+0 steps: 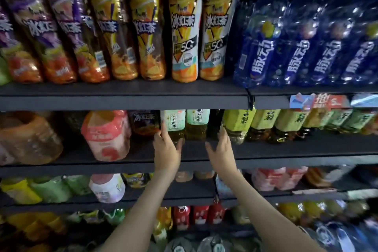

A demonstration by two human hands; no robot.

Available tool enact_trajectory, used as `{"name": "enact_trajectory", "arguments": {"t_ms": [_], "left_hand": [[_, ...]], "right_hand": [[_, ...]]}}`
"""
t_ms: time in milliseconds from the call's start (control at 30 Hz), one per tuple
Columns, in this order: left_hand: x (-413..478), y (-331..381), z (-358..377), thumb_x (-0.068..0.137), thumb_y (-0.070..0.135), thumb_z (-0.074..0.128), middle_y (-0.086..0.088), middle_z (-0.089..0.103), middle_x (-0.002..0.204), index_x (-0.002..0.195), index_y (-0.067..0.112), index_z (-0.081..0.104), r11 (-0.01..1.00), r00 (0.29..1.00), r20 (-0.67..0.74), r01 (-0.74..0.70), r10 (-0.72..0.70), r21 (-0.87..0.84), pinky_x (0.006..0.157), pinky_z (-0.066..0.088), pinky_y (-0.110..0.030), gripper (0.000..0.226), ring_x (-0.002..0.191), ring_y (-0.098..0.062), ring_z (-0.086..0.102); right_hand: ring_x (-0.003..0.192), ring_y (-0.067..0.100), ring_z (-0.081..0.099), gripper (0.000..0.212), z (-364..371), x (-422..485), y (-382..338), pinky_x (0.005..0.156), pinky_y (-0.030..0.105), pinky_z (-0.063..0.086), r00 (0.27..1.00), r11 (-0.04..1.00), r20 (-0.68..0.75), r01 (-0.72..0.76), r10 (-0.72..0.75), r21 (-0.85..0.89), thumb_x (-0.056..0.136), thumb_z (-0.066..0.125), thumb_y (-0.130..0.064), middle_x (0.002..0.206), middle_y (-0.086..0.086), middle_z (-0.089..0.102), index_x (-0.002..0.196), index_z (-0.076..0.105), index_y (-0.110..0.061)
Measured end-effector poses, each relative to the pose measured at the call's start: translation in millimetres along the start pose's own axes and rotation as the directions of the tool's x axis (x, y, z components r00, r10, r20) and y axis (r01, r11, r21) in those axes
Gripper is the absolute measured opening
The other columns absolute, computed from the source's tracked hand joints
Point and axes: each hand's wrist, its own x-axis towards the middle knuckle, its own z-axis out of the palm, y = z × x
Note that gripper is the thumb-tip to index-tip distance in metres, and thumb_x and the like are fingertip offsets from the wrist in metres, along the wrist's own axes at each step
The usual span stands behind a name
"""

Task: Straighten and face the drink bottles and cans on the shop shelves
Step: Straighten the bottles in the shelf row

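The top shelf holds a tight front row of tall drinks. From the left come purple-labelled tea bottles, then yellow-labelled tea bottles, both leaning a little in the wide view. Next are two white-and-orange bottles with grey caps, standing side by side with their labels facing out. At the right stands a packed group of blue bottles with white lettering running up the sides.

On the middle shelf a big amber jug sits far left, and beside it is a pink-labelled jug set nearer the shelf edge. A dark bottle stands further back. Just right of it are two pale green tea bottles, touching each other, with golden liquid showing below their labels.

The person's left hand reaches up with straight fingers and the thumb spread. Its fingertips are at the left edge of the first pale green bottle, and contact cannot be made out. The right hand mirrors it, fingers extended and palm turned inward, in front of the dark gap to the right of the second pale green bottle. Neither hand grips anything.

Further right runs a row of yellow-green bottles, under coloured price tags on the shelf edge above.

Lower down, blurred, are a white-and-pink bottle and several red containers.
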Motion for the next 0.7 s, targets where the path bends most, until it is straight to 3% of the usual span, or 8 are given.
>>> {"name": "enact_trajectory", "arguments": {"t_ms": [133,233,300,467,533,600,700], "left_hand": [[20,-14,27,0.086,0.026,0.067,-0.024,0.051,0.106,0.150,0.004,0.005,1.000,0.997,-0.079,-0.004,0.005,0.013,0.079,0.043,-0.042,0.091,0.096,-0.040,0.051],[28,-22,43,0.082,0.026,0.072,-0.023,0.053,0.095,0.149,0.002,0.011,0.995,0.987,-0.147,-0.047,0.059,0.084,0.072,0.047,-0.043,0.094,0.084,-0.039,0.054],[32,-28,52,0.081,0.025,0.073,-0.021,0.053,0.091,0.150,0.006,0.007,0.990,0.975,-0.201,-0.074,0.097,0.120,0.067,0.048,-0.041,0.097,0.079,-0.036,0.054],[45,-33,63,0.083,0.006,0.069,-0.018,0.052,0.092,0.145,0.030,-0.023,0.981,0.963,-0.231,-0.098,0.135,0.168,0.063,0.049,-0.038,0.113,0.075,-0.033,0.054],[45,-32,61,0.086,0.008,0.066,-0.017,0.051,0.099,0.141,0.036,-0.030,0.987,0.974,-0.200,-0.084,0.111,0.138,0.067,0.051,-0.038,0.114,0.082,-0.033,0.054],[35,-33,54,0.092,0.019,0.059,-0.018,0.045,0.120,0.135,0.043,-0.036,0.994,0.989,-0.105,-0.097,0.102,0.049,0.079,0.049,-0.039,0.107,0.103,-0.034,0.051],[12,-36,36,0.093,0.030,0.056,-0.024,0.030,0.145,0.142,0.040,-0.024,0.985,0.987,-0.061,-0.141,0.147,0.098,0.098,0.042,-0.041,0.095,0.128,-0.037,0.036]], "right_hand": [[0.144,0.023,0.020,0.089,36,42,-9,0.109,0.026,0.026,0.998,0.995,-0.034,0.063,-0.061,0.076,0.091,0.062,-0.032,0.157,0.009,0.015,0.152,0.000,-0.008],[0.135,0.030,0.032,0.097,58,62,-7,0.108,0.035,0.033,0.984,0.987,-0.160,0.095,-0.073,0.129,0.083,0.072,-0.031,0.146,0.018,0.031,0.149,0.008,-0.001],[0.128,0.032,0.040,0.096,65,69,-2,0.100,0.037,0.041,0.968,0.991,-0.235,0.113,-0.092,0.078,0.081,0.074,-0.034,0.139,0.019,0.038,0.147,0.014,0.001],[0.121,0.029,0.046,0.090,74,74,5,0.087,0.037,0.049,0.947,0.994,-0.310,0.100,-0.082,0.045,0.079,0.073,-0.035,0.132,0.016,0.044,0.144,0.021,-0.001],[0.125,0.031,0.044,0.092,76,74,5,0.090,0.039,0.049,0.950,0.992,-0.303,0.106,-0.080,0.069,0.081,0.073,-0.031,0.136,0.018,0.040,0.146,0.016,-0.001],[0.134,0.032,0.034,0.095,77,72,5,0.099,0.037,0.042,0.961,0.990,-0.266,0.108,-0.080,0.092,0.084,0.070,-0.024,0.146,0.020,0.030,0.149,0.005,-0.001],[0.144,0.033,0.017,0.098,79,55,2,0.114,0.038,0.029,0.956,0.986,-0.259,0.156,-0.137,0.054,0.087,0.066,-0.015,0.155,0.021,0.013,0.150,-0.007,-0.001]]}}
